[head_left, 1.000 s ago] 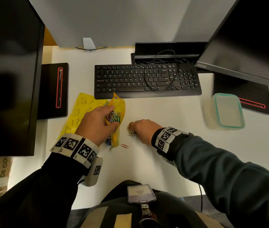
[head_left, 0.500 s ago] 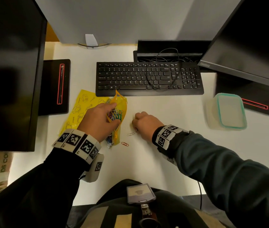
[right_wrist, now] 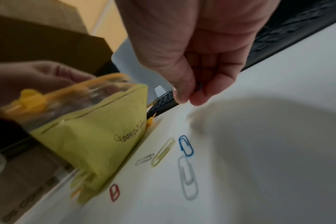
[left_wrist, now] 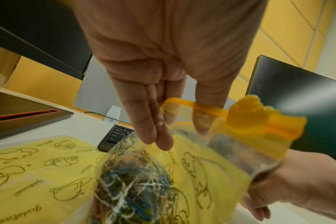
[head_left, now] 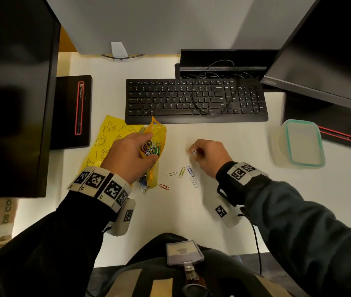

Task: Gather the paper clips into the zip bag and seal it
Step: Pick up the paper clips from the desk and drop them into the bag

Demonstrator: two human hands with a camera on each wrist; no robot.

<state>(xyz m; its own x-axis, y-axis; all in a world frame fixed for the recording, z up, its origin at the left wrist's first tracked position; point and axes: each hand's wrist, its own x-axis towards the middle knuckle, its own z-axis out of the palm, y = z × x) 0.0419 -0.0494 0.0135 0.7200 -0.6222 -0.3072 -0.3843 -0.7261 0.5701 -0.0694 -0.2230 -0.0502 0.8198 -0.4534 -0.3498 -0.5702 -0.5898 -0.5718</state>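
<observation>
My left hand point(head_left: 149, 146) grips the mouth of the yellow zip bag point(head_left: 157, 136) and holds it open; thumb and fingers point(left_wrist: 153, 128) pinch the rim near the orange slider point(left_wrist: 246, 115). A heap of coloured paper clips point(head_left: 151, 147) lies inside the bag point(left_wrist: 211, 174). To the right, my right hand point(head_left: 194, 152) hovers just above the table and pinches a paper clip point(right_wrist: 199, 86). Loose clips lie between the hands: blue point(right_wrist: 186, 145), yellow point(right_wrist: 163, 151), small silver point(right_wrist: 144, 159), large silver point(right_wrist: 188, 177) and red point(head_left: 164, 186).
A yellow printed sheet point(head_left: 106, 142) lies flat under the bag. The black keyboard point(head_left: 196, 101) sits just behind the hands, with a lidded plastic container point(head_left: 301, 144) at the right. Monitors and their bases point(head_left: 71, 112) stand on both sides.
My right hand has lifted off the table and drawn back to the right with a clip pinched, uncovering several loose clips. The left hand still holds the bag open.
</observation>
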